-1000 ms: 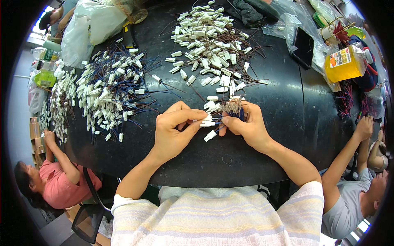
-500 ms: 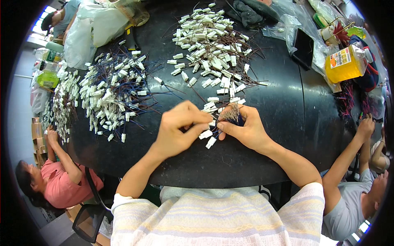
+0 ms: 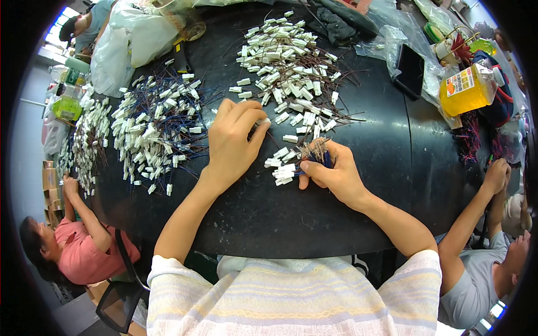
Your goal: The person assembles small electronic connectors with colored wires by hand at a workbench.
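My right hand [image 3: 335, 174] grips a small bundle of wired white connectors [image 3: 291, 169], their white plugs fanned out to the left and bare wire ends sticking up by my fingers. My left hand [image 3: 235, 136] has reached out over the black table [image 3: 269, 218], and its fingertips pinch a single white connector [image 3: 263, 121] at the near edge of the loose pile of white connectors [image 3: 291, 78]. A second heap of connectors with dark blue wires [image 3: 151, 129] lies to the left of that hand.
Another person in a pink top [image 3: 78, 246] works at the table's left edge, and a person in grey [image 3: 493, 224] at the right. A yellow bottle [image 3: 468, 89], a black phone [image 3: 410, 70] and plastic bags [image 3: 129, 45] stand along the far side.
My left hand has left the bundle and moved up and forward to the loose pile, where it pinches one connector. My right hand stays put with the bundle.
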A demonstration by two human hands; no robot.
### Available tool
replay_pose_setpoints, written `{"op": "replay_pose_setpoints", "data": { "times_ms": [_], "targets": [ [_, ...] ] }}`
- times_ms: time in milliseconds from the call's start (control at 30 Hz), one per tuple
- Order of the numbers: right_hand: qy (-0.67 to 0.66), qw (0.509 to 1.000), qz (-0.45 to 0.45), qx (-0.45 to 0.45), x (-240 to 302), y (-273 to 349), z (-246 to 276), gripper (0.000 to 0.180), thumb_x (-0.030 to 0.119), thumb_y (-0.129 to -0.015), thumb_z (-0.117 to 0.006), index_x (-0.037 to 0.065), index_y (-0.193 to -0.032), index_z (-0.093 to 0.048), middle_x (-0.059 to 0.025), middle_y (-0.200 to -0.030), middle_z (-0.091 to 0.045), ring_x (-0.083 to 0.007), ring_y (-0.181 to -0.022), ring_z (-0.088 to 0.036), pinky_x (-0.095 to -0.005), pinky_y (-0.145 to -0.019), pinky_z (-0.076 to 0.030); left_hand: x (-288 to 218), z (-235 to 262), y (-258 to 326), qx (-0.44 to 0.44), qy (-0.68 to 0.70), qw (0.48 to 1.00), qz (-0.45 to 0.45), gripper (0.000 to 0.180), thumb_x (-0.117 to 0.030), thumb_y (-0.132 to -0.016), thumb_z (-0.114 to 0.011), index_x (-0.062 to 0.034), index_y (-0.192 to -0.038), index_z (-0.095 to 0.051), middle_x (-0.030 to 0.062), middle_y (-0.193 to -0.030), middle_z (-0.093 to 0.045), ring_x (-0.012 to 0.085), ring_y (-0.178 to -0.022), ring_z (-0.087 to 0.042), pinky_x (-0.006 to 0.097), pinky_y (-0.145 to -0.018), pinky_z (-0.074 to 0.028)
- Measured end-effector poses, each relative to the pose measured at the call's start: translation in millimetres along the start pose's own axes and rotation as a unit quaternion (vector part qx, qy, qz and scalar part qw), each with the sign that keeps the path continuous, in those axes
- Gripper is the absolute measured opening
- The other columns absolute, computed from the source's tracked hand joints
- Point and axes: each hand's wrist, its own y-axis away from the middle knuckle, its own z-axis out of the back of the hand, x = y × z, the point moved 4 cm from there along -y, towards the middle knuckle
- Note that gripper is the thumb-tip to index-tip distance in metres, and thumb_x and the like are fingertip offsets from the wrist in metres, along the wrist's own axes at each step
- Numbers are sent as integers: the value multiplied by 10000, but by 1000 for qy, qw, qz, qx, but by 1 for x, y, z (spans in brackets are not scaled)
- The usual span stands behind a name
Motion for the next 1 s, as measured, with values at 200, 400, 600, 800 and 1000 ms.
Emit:
{"op": "replay_pose_setpoints", "data": {
  "times_ms": [200, 400, 600, 800, 1000],
  "targets": [
    [35, 999, 22, -16, 5, 2, -1, 92, 64, -792, -599, 7, -854, -563, -31, -649, -616, -51, -605, -545, -199, -573, -400, -8, 4, 16, 29, -5, 999, 19, 120, -30, -718, -667, -21, -819, -602, 83, -736, -612, 217, -567, -512, 297, -519, -416],
    [22, 999, 26, -35, -1, 1, -1, 99, 53, -778, -614, 1, -858, -587, -27, -659, -622, -53, -639, -573, -195, -595, -427, -20, 5, 31, 55, 149, 983, 93, 125, 34, -755, -610, -6, -873, -602, 79, -805, -625, 132, -579, -530, 238, -505, -404],
    [48, 997, 60, -26, -5, -1, 0, 92, 77, -765, -638, 5, -817, -613, -23, -634, -624, -46, -613, -561, -197, -565, -418, -25, 3, 36, 84, 216, 967, 106, 153, 80, -752, -588, 23, -894, -588, 89, -823, -623, 120, -627, -547, 225, -542, -426],
    [61, 995, 70, -27, -8, -1, 1, 98, 91, -755, -648, 5, -794, -621, -25, -629, -627, -43, -583, -550, -198, -529, -405, -30, 3, 34, 53, 221, 974, 24, 194, 127, -697, -601, 38, -868, -588, 127, -843, -635, 187, -632, -564, 257, -554, -451],
    [71, 996, 49, 1, -5, 2, 0, 81, 67, -754, -645, 6, -801, -620, -28, -634, -624, -51, -566, -551, -202, -516, -411, -38, 0, 39, 58, 230, 970, -59, 243, 134, -614, -600, 55, -842, -578, 170, -857, -620, 266, -642, -566, 322, -543, -473]
  ]
}}
